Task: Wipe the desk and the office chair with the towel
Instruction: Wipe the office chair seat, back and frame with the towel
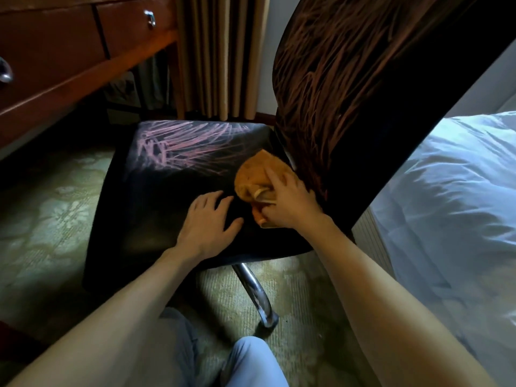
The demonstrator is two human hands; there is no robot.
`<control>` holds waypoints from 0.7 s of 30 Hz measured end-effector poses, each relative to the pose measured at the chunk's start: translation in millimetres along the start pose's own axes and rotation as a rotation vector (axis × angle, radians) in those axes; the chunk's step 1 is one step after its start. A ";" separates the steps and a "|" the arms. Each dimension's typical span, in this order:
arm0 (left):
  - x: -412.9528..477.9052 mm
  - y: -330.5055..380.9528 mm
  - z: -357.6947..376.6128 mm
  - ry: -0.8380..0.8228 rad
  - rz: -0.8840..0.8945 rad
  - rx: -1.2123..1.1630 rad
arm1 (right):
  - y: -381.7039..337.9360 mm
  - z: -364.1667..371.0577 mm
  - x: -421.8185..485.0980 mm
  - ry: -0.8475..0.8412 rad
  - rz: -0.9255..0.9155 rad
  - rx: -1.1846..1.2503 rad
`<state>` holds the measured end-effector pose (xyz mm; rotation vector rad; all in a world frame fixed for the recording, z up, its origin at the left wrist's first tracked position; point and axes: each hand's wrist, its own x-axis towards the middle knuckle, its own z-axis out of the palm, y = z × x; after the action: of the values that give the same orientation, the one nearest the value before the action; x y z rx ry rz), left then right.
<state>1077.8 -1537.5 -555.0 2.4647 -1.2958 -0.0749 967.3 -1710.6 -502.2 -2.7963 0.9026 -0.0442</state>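
The office chair has a black seat [156,196] with pink scribble marks [178,143] across its far half and a dark backrest [349,88] streaked with brownish marks. An orange towel [251,177] lies bunched on the seat's right side, close to the backrest. My right hand [290,202] presses down on the towel and grips its folds. My left hand [209,219] rests flat on the seat just left of the towel, fingers spread and holding nothing. The wooden desk [69,71] with two drawers stands at the upper left.
A bed with white bedding [458,196] runs along the right, close behind the backrest. Beige curtains [217,51] hang behind the chair. The chrome chair leg [257,291] curves down to the patterned carpet [47,213]. My knees show at the bottom edge.
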 end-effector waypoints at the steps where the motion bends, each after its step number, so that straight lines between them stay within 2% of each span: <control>1: 0.4 -3.2 -4.6 -0.012 0.019 -0.066 | 6.5 9.7 3.4 -0.029 0.030 0.089; 3: -1.3 -18.1 -14.1 0.000 0.047 -0.152 | 16.7 25.8 2.8 0.084 0.058 0.233; 5: -5.5 -45.0 -23.3 0.070 0.025 -0.041 | 16.4 34.6 -1.8 0.221 0.066 0.305; 7: -12.9 -75.1 -33.5 0.111 -0.068 0.067 | 5.6 39.9 -9.2 0.294 0.052 0.406; 9: -20.1 -97.7 -38.7 0.112 -0.134 0.093 | -17.6 46.8 -22.5 0.291 -0.049 0.495; 12: -31.0 -109.2 -33.8 0.100 -0.165 0.028 | -53.0 52.4 -38.0 0.162 -0.259 0.583; 14: -32.5 -112.7 -29.2 0.111 -0.182 0.004 | -62.4 43.5 -37.4 0.102 -0.272 0.696; 16: -30.3 -115.4 -29.0 0.135 -0.226 -0.033 | -59.1 28.0 -31.0 0.220 -0.212 0.783; 19: -31.9 -114.9 -27.5 0.157 -0.237 -0.056 | -43.3 6.6 -14.7 0.550 -0.171 0.605; 20: -33.6 -112.3 -25.4 0.163 -0.223 -0.050 | -35.8 1.3 -6.7 0.594 -0.135 0.488; 21: -35.9 -108.9 -23.8 0.176 -0.212 -0.046 | -29.4 -3.6 1.1 0.565 -0.082 0.377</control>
<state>1147.8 -1445.4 -573.1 2.4975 -0.9484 0.0575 984.8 -1688.6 -492.8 -2.4828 0.7752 -0.9488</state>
